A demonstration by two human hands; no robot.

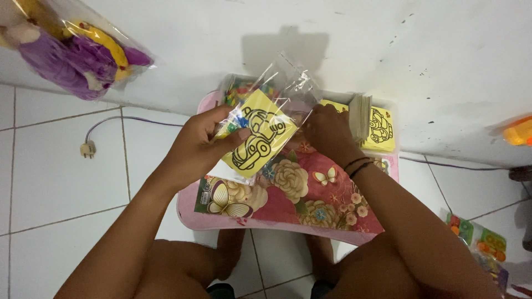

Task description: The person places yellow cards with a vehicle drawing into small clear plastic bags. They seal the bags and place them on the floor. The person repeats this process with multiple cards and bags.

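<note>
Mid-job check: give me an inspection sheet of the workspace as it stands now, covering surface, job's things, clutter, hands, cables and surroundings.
Surface: small pink table with a floral butterfly top, standing on white floor tiles.
Job's things: yellow car-outline card inside a clear plastic sleeve; stack of matching yellow cards upright in a clear box at the table's far edge.
Clutter: bagged purple and yellow plush toy upper left; packet of colourful toys on the floor at right; orange toy at the right edge.
Hands: left hand holds the sleeved card; right hand reaches to the card stack.
Cables: loose cord with white plug on the floor at left.
Surroundings: scuffed white wall.
</note>
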